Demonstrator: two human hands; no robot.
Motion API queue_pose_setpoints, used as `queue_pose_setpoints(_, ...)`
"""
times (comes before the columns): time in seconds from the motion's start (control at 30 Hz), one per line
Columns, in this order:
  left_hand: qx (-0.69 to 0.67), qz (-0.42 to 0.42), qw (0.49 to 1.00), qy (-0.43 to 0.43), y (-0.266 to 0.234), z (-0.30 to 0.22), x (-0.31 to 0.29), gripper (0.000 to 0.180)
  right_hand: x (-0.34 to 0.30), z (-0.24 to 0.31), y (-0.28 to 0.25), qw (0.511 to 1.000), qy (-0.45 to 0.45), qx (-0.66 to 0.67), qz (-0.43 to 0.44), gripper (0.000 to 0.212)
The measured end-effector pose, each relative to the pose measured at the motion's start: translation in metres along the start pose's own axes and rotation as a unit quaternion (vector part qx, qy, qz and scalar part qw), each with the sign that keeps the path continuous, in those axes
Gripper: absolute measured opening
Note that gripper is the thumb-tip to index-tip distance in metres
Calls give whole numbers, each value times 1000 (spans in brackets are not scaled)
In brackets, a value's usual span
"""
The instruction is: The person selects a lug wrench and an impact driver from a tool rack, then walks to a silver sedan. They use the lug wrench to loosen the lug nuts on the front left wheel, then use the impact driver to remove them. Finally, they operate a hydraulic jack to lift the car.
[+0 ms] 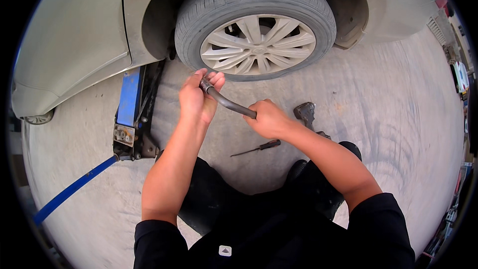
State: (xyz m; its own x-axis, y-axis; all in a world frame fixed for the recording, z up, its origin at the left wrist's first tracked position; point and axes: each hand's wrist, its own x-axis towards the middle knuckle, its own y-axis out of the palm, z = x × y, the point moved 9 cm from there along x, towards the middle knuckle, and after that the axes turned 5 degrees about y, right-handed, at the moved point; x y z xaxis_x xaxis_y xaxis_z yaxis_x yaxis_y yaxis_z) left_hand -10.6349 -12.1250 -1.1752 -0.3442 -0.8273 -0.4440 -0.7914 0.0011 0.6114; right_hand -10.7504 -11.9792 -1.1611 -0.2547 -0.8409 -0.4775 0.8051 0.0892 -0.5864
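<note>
Between my hands is a bent, dark metal lug wrench (226, 101), held in front of the car wheel (259, 50). My left hand (198, 98) has its fingers about the socket end, which points up toward the wheel. Around the other end of the bar my right hand (269, 118) is closed in a fist. The wheel has a grey tyre and silver spokes, and the wrench is apart from it. On the floor below my right hand lies a screwdriver (259, 147) with a dark handle. Beyond my right forearm rests a dark power tool (305, 114), partly hidden by the arm.
A blue floor jack (128, 100) reaches under the car's sill at left, its long blue handle (74, 189) slanting toward the lower left. The beige car body (74, 35) spans the top. Assorted items (460, 77) line the far right edge of the concrete floor.
</note>
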Motion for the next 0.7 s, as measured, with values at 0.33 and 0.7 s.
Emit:
queue_pose_setpoints(0.33,139,189,962,139,57,-27,-32,42,-13,9,-18,963,-190,94,-165,18)
queue_pose_setpoints(0.7,498,476,705,170,88,35,-69,106,-51,-14,-105,716,-205,622,-242,29)
